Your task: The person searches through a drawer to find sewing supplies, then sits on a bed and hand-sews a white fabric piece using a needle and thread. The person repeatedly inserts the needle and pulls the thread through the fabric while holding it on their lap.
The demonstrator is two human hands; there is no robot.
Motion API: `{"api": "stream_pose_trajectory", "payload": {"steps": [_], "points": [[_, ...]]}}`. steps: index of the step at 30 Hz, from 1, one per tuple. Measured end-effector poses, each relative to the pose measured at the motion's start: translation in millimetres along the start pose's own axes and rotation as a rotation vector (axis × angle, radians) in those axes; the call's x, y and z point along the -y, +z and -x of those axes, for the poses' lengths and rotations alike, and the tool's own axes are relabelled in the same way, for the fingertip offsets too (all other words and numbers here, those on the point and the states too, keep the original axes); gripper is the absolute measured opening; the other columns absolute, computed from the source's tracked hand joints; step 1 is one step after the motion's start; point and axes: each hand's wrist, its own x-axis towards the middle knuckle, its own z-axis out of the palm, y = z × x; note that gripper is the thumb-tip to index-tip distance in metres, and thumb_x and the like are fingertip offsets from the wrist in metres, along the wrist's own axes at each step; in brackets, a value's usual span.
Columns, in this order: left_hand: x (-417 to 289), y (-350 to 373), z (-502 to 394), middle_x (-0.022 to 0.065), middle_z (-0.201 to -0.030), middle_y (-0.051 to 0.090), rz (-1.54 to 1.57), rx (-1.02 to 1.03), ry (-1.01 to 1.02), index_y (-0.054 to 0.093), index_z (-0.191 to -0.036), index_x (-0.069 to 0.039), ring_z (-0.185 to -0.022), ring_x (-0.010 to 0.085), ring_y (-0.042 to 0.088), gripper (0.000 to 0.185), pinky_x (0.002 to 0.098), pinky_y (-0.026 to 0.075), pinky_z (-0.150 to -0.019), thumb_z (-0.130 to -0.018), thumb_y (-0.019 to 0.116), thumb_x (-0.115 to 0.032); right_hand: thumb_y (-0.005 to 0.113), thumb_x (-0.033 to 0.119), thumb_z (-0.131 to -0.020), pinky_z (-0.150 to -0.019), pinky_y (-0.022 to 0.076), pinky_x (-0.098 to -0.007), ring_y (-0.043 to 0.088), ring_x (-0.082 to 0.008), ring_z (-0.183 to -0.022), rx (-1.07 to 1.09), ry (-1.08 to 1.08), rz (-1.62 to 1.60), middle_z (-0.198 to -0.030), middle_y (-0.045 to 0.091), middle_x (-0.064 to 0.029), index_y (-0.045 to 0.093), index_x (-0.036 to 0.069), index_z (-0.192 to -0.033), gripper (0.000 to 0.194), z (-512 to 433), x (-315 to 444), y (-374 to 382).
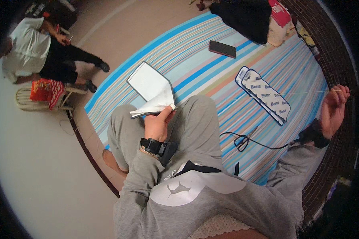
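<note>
My left hand [159,125] pinches the folded corner of a white cloth pad [151,82] with dark edging, above my lap. A fine thread [305,91] runs from around that corner across to my right hand [334,110]. The right hand is raised far out at the right, its fingertips closed on the thread; whether a needle is there is too small to tell. Beneath the thread lie two overlapping elongated fabric pads [266,94] with dark edging, printed with the Bona brand. Dark-handled scissors [242,142] lie nearer me.
A striped sheet [194,71] spreads before me, bearing a smartphone [222,49] and dark cloth [245,18]. A black cord [263,145] passes the scissors. At left, a person [30,50] sits beside a chair [25,100] holding a red bag [42,91]. Dark woven matting [344,59] borders the right.
</note>
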Motion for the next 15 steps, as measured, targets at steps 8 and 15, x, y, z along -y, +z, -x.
{"api": "stream_pose_trajectory", "payload": {"steps": [8,15], "points": [[-63.3,1.6,-12.2,0.0123,-0.11,0.064,0.102,0.107,0.227,0.059,-0.114,0.001,-0.095,0.0231,0.065,0.031,0.0336,0.058,-0.082,-0.084,0.068,0.003,0.046,-0.002,-0.093,-0.064,0.0425,-0.0322,0.05,-0.0216,-0.08,-0.167,-0.218,-0.247,-0.085,0.046,-0.0109,0.046,0.001,-0.094,0.003,6.9,130.9,-66.3],[-116.3,-32.3,-7.5,0.0117,-0.111,0.063,0.125,0.068,0.385,0.059,-0.114,0.002,-0.095,0.0218,0.065,0.033,0.0328,0.058,-0.082,-0.083,0.069,0.002,0.053,-0.008,-0.089,-0.068,0.0452,-0.0317,0.051,-0.0239,-0.086,-0.287,-0.345,-0.071,-0.095,0.051,-0.0127,0.05,-0.003,-0.1,0.012,2.4,219.8,-168.4]]}}
